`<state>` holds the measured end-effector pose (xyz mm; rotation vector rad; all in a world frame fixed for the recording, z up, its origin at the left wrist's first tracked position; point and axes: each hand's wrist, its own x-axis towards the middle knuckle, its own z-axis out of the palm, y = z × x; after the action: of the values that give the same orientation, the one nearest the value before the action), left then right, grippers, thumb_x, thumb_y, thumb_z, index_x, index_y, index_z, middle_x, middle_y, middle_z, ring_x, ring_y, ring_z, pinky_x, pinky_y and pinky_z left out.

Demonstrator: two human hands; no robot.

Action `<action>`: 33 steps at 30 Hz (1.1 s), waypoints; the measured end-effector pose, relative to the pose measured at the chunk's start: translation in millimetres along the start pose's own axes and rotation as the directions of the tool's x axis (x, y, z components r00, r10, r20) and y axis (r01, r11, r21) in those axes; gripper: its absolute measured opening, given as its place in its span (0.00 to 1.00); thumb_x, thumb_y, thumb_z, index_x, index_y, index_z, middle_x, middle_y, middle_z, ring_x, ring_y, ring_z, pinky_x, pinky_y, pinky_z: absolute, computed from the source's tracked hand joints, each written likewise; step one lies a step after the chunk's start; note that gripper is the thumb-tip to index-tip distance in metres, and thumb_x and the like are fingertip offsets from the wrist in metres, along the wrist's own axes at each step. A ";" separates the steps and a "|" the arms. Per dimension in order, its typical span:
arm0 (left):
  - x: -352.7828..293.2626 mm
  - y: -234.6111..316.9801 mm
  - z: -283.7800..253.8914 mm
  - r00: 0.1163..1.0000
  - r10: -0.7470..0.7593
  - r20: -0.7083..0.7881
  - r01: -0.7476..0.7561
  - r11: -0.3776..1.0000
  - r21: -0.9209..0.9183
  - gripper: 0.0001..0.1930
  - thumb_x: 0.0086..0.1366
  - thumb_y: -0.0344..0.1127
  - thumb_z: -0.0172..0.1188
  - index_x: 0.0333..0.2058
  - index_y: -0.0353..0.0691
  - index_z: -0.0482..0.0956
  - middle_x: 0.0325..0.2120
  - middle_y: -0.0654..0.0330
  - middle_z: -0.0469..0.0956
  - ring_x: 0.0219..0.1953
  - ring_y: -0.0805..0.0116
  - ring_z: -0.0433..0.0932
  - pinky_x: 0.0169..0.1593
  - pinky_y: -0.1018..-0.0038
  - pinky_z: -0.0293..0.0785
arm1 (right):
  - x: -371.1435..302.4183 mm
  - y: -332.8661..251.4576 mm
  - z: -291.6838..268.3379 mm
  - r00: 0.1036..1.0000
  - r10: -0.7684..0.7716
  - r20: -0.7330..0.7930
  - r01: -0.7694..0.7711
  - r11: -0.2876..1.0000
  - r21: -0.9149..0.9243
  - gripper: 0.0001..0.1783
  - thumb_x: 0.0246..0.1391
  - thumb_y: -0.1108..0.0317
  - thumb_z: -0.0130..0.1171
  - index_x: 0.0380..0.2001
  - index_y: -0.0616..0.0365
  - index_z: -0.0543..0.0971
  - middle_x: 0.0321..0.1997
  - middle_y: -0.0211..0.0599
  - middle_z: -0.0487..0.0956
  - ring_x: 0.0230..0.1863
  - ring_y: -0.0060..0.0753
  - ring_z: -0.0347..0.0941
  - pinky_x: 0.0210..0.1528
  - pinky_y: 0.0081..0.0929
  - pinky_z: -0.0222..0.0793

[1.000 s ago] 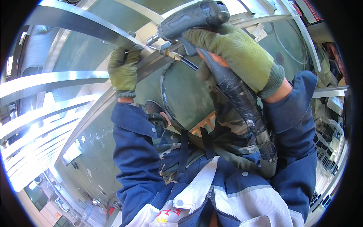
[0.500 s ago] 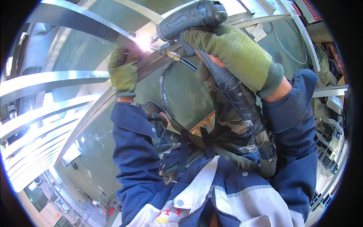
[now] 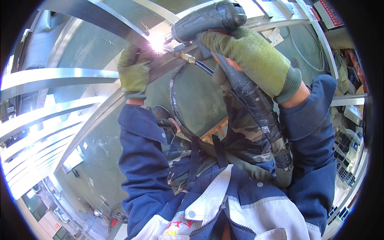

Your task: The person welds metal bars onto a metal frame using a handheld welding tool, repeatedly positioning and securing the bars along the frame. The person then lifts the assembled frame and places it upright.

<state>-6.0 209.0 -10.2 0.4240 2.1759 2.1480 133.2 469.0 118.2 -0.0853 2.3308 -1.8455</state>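
Note:
My gloved right hand (image 3: pixel 256 60) is wrapped around the grip of a black welding gun (image 3: pixel 210 20), whose thick taped cable runs back along my right forearm. A brass fitting (image 3: pixel 187 57) with a thin dark hose sits just below the gun's nozzle. At the nozzle a bright welding flash (image 3: pixel 157 43) with short sparks glows against a metal frame (image 3: pixel 108 26), and its glare hides the joint. Close to the left of the flash, my gloved left hand (image 3: pixel 135 76) is closed on the frame, its fingertips partly lost in shadow and glare.
Several shiny parallel metal bars (image 3: pixel 60 78) stretch away on the left. A dark hose loop (image 3: pixel 173 92) hangs between my arms above the greenish floor (image 3: pixel 98 150). Crates and wrapped goods (image 3: pixel 346 160) stand along the right, with a pale cable (image 3: pixel 304 58) on the floor nearby.
The welding flash is larger and now throws visible sparks. Both hands and the welding gun sit slightly further right in the picture; their grips look the same.

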 end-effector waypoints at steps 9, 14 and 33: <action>2.2 -7.5 -1.3 0.999 -0.002 -0.036 0.004 0.998 0.070 0.18 0.69 0.29 0.68 0.57 0.40 0.82 0.40 0.68 0.83 0.35 0.79 0.77 0.41 0.79 0.75 | -2.6 -19.1 7.0 0.968 0.237 -0.085 -0.230 0.970 0.077 0.20 0.69 0.53 0.57 0.45 0.61 0.83 0.27 0.37 0.85 0.27 0.29 0.84 0.30 0.26 0.78; 3.1 -10.2 0.4 0.995 -0.049 -0.091 0.050 0.999 0.005 0.15 0.68 0.29 0.69 0.52 0.38 0.85 0.37 0.67 0.83 0.35 0.78 0.77 0.40 0.78 0.75 | -1.8 -4.0 -3.5 0.993 -0.099 0.069 0.117 0.929 -0.352 0.16 0.68 0.58 0.58 0.48 0.59 0.82 0.27 0.38 0.85 0.28 0.30 0.84 0.32 0.26 0.80; 4.3 3.4 1.2 0.998 -0.053 -0.032 0.057 0.993 0.103 0.18 0.67 0.30 0.70 0.56 0.41 0.83 0.42 0.68 0.85 0.41 0.78 0.80 0.46 0.77 0.79 | -17.8 -24.7 11.0 0.960 0.268 -0.078 -0.248 0.947 0.205 0.21 0.69 0.52 0.59 0.54 0.56 0.81 0.31 0.36 0.83 0.26 0.27 0.81 0.29 0.28 0.77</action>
<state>-9.3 211.2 -6.2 0.3359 2.2945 2.0323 151.1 455.2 141.4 0.3339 2.0905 -1.9687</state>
